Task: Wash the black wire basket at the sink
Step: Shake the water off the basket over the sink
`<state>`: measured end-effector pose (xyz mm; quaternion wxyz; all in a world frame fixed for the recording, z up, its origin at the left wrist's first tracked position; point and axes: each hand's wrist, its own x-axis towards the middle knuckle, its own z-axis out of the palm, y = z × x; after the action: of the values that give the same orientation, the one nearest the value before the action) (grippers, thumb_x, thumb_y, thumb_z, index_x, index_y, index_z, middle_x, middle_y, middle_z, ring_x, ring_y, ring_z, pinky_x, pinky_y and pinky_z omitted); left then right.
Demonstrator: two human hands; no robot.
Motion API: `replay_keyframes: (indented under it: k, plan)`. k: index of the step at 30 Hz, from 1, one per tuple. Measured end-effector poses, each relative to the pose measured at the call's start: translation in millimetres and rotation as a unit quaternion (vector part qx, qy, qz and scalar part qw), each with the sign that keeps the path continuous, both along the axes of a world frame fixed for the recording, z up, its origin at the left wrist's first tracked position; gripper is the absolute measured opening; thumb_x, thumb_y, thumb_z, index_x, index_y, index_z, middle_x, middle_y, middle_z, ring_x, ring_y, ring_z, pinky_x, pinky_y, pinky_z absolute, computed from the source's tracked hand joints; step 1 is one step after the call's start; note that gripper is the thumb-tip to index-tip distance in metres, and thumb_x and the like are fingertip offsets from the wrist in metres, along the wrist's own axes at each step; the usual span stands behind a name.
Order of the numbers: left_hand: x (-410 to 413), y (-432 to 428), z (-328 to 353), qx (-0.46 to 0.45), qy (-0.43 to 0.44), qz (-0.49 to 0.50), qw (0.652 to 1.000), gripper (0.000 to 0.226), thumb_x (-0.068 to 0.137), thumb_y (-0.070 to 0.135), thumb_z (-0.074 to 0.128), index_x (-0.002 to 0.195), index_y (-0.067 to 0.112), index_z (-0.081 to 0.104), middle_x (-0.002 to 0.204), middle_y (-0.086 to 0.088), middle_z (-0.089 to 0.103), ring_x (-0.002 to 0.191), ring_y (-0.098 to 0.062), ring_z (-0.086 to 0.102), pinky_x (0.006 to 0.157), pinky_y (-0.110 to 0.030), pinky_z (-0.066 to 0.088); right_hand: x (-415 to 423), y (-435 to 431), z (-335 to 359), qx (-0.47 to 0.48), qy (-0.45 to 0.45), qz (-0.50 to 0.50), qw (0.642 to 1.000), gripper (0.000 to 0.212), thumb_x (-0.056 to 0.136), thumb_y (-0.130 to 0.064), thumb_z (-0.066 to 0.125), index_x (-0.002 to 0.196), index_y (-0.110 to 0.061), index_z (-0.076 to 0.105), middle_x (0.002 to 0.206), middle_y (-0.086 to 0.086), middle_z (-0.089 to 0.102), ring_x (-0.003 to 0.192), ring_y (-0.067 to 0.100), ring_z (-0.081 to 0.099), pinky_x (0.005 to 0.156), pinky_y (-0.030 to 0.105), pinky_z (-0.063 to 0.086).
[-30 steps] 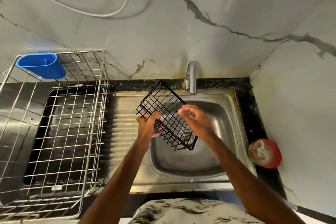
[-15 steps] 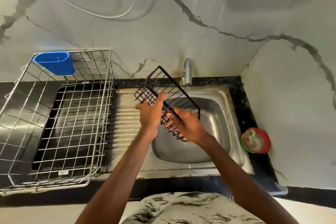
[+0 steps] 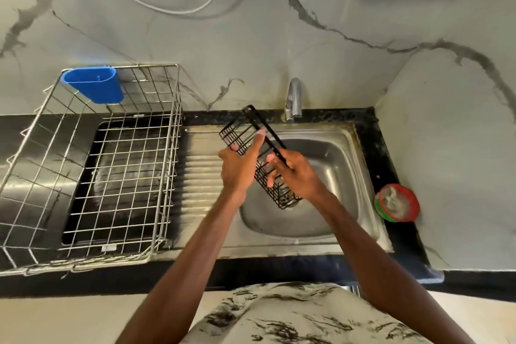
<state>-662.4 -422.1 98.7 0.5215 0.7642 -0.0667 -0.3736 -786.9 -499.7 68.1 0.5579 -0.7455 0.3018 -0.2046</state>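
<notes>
At the bottom edge a white garment (image 3: pixel 279 313) with black streaks fills the near view, and two bare forearms reach forward from it over the black countertop (image 3: pixel 405 234).

The left hand (image 3: pixel 240 165) grips the upper part of the black wire basket (image 3: pixel 264 170), thumb stretched up along the wire side and fingers curled round behind it. The right hand (image 3: pixel 296 173) holds the basket just beside the left. It is closed on the thick rim bar, with fingertips pressed against the wire grid below. The narrow basket hangs in the air on a slant. Its lower end is down over the basin of the stainless steel sink (image 3: pixel 337 148), near the drain, and its upper end rises toward the back over the edge of the ribbed drainboard (image 3: pixel 201 176).

To the left of the drainboard a steel wire dish rack (image 3: pixel 170 148) stands on the counter, and a blue plastic holder (image 3: pixel 93 86) is hooked on its far left corner. On the counter to the right of the sink, against the side wall, lies a round red and green tub (image 3: pixel 396 202) with something pale inside.

Behind the sink a chrome tap (image 3: pixel 293 99) stands at the back edge. It is just beyond the basket's upper end and apart from it. Farther up is the white marble-patterned wall (image 3: pixel 349 70) with grey veins, and a white cable (image 3: pixel 173 10) loops across it.
</notes>
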Motion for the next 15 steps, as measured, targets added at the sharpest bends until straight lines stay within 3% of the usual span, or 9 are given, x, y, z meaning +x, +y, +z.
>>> replay_keyframes:
  k: [2,4,6,8,11,13,15]
  plan:
    - [15,11,-6,-0.073,0.054,-0.009,0.996,0.114,0.062,0.081,0.077,0.144,0.01,0.042,0.122,-0.009,0.069,0.098,-0.029,0.075,0.072,-0.036,0.062,-2,-4,9,0.084,-0.036,-0.029,0.995,0.022,0.107,-0.014,0.049,0.097,0.002,0.061,0.071,0.021,0.064,0.045,0.009,0.063,0.044,0.015,0.043]
    - [32,20,-14,-0.103,0.083,-0.029,0.991,0.113,0.066,0.071,0.083,0.149,0.006,0.041,0.121,-0.01,0.071,0.092,-0.029,0.078,0.07,-0.032,0.063,-10,-9,21,0.155,-0.043,-0.053,0.986,0.029,0.108,-0.018,0.046,0.103,0.006,0.062,0.065,0.015,0.06,0.039,0.002,0.05,0.038,0.013,0.033]
    - [41,26,-19,-0.106,0.107,-0.08,0.985,0.139,0.043,0.079,0.089,0.152,0.007,0.04,0.136,-0.013,0.062,0.111,-0.027,0.07,0.084,-0.035,0.06,-21,-16,26,0.189,-0.035,-0.039,0.981,0.032,0.107,-0.03,0.048,0.103,-0.005,0.067,0.065,0.009,0.061,0.043,0.007,0.043,0.038,0.018,0.024]
    - [40,29,-18,-0.1,0.128,-0.158,0.974,0.162,0.026,0.082,0.089,0.159,0.014,0.027,0.159,-0.015,0.039,0.138,-0.031,0.047,0.11,-0.052,0.045,-26,-21,32,0.205,-0.034,-0.014,0.978,0.031,0.102,-0.04,0.051,0.099,-0.015,0.069,0.065,0.005,0.061,0.048,0.01,0.036,0.041,0.023,0.019]
    - [37,23,-17,-0.13,0.141,-0.214,0.958,0.165,0.03,0.075,0.093,0.163,0.026,0.01,0.17,-0.011,0.019,0.153,-0.034,0.025,0.118,-0.07,0.026,-30,-25,41,0.224,-0.037,0.002,0.974,0.031,0.099,-0.044,0.051,0.098,-0.018,0.068,0.067,0.002,0.061,0.049,0.008,0.032,0.043,0.024,0.016]
    - [35,18,-19,-0.128,0.134,-0.182,0.966,0.156,0.036,0.07,0.096,0.161,0.029,0.013,0.168,-0.014,0.023,0.149,-0.033,0.035,0.115,-0.07,0.03,-29,-27,42,0.236,-0.045,-0.024,0.97,0.028,0.102,-0.042,0.051,0.098,-0.021,0.069,0.076,0.0,0.064,0.051,0.005,0.035,0.04,0.018,0.02]
    - [32,16,-18,-0.114,0.117,-0.144,0.976,0.143,0.041,0.065,0.097,0.156,0.026,0.023,0.159,-0.013,0.041,0.135,-0.027,0.053,0.107,-0.064,0.046,-25,-23,38,0.205,-0.037,-0.076,0.975,0.024,0.104,-0.039,0.051,0.104,-0.025,0.07,0.087,0.0,0.066,0.057,0.004,0.042,0.044,0.017,0.027]
